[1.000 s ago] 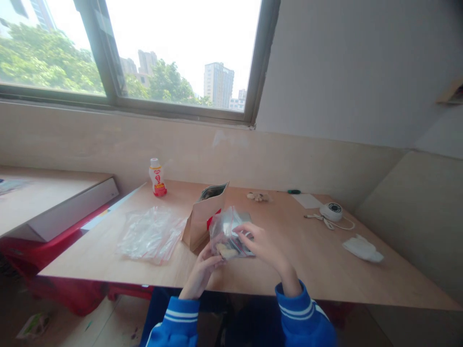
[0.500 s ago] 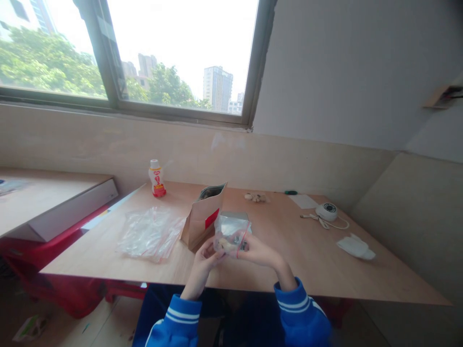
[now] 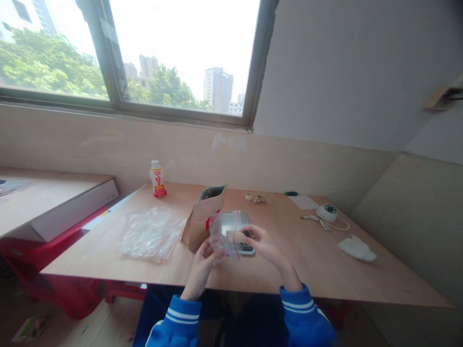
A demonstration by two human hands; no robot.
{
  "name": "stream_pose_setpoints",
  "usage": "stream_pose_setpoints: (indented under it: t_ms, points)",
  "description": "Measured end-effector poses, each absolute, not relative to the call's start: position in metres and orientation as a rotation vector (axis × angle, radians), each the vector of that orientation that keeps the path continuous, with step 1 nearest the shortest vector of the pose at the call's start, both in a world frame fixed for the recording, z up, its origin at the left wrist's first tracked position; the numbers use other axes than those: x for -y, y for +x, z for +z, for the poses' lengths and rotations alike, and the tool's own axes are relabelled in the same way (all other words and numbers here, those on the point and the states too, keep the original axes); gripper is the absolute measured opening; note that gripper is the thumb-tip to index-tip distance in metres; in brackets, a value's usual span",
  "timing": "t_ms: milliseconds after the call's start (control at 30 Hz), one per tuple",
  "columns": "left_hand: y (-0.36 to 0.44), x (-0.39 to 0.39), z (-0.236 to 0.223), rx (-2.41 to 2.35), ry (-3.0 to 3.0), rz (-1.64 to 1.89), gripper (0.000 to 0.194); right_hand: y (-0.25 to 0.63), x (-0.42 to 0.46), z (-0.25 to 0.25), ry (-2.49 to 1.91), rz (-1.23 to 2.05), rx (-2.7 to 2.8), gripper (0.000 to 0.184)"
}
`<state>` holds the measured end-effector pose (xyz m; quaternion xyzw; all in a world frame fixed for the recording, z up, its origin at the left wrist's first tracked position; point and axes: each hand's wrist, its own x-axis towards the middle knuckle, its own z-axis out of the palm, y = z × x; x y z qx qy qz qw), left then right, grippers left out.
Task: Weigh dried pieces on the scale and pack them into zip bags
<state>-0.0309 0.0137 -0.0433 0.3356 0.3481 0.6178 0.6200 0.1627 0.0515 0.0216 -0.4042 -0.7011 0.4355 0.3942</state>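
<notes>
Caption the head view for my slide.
Left hand and right hand hold a clear zip bag by a brown paper bag.

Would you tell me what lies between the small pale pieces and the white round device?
In the head view, a white sheet lies there, with a small green item just beyond it.

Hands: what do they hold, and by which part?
The left hand grips the clear bag at its lower corner; the right hand pinches its right side.

no readable text, drink bottle label — too small, red patch on paper bag — likewise
</notes>
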Motion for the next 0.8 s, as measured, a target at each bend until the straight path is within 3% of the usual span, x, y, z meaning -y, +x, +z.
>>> stream_pose_setpoints:
  t_ms: [233, 467, 600, 800]
  points:
    - [-0.035, -0.014, -0.047, -0.805, 0.718, 1.402, 0.049, 0.193, -0.071, 0.068, -1.042, 0.727, 1.657, 0.032]
    - [-0.033, -0.015, -0.049, -0.789, 0.719, 1.344, 0.050, 0.124, -0.099, 0.123, -0.804, 0.358, 1.814, 0.016]
    - [-0.037, -0.013, -0.049, -0.784, 0.743, 1.326, 0.046, 0.087, -0.114, 0.122, -0.772, 0.372, 2.160, 0.014]
    - [-0.046, -0.013, -0.046, -0.817, 0.728, 1.337, 0.048, 0.082, -0.110, 0.109, -0.820, 0.341, 2.257, 0.026]
